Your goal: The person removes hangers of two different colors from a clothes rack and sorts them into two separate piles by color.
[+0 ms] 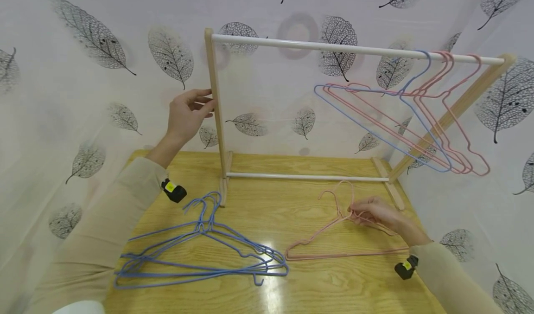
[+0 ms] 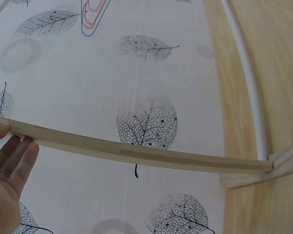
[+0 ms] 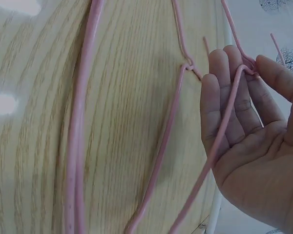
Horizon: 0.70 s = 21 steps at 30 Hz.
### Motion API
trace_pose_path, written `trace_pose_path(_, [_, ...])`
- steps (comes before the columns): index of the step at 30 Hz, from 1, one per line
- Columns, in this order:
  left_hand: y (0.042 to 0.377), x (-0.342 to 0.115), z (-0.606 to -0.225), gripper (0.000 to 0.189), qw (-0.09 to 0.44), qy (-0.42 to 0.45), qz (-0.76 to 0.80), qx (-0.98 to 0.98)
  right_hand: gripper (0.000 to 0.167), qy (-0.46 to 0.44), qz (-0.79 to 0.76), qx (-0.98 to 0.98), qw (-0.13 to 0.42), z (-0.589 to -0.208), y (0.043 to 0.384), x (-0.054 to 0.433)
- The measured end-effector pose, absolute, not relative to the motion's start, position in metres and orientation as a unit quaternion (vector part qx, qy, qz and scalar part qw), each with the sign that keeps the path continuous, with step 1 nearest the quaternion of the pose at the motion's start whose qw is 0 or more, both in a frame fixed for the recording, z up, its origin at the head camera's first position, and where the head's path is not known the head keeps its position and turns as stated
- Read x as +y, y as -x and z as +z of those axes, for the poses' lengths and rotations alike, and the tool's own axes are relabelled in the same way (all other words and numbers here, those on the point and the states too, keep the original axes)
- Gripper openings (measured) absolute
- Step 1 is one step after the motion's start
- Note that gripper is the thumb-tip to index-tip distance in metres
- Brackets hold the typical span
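Observation:
My left hand [image 1: 187, 114] grips the left wooden post [image 1: 220, 140] of a clothes rack; in the left wrist view the thumb lies above the post and the fingers below it. Over the table's right part, my right hand [image 1: 377, 212] pinches a pink clothes hanger [image 3: 224, 122] at the neck, between thumb and fingertips. Another pink hanger [image 3: 163, 144] is beside it, outside the pinch. On the rack's white top rail [image 1: 304, 45], one blue hanger [image 1: 350, 114] and several pink hangers [image 1: 459, 114] hang towards the right end.
Several blue hangers [image 1: 202, 230] lie overlapping on the wooden table [image 1: 317, 295] at front left. A white lower bar [image 1: 304, 177] joins the rack's feet. Leaf-patterned sheeting [image 1: 271, 100] surrounds the table at the back and sides. A white rounded object [image 1: 79, 308] shows bottom left.

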<state>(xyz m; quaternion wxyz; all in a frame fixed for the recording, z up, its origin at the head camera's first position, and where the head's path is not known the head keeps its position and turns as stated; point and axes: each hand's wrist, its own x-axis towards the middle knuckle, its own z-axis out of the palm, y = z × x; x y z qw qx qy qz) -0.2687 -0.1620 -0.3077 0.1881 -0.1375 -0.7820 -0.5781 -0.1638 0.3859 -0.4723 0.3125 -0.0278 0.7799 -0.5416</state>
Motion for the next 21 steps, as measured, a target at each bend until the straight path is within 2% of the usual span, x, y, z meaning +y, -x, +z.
trace_pose_path(6, [0.270, -0.162, -0.309, 0.032, 0.188, 0.129, -0.577, -0.784, 0.046, 0.040, -0.502, 0.806, 0.310, -0.481, 0.165, 0.389])
trace_pose_path(21, [0.272, -0.162, -0.310, 0.032, 0.189, 0.132, -0.580, -0.782, 0.051, 0.044, -0.508, 0.805, 0.302, -0.486, 0.171, 0.390])
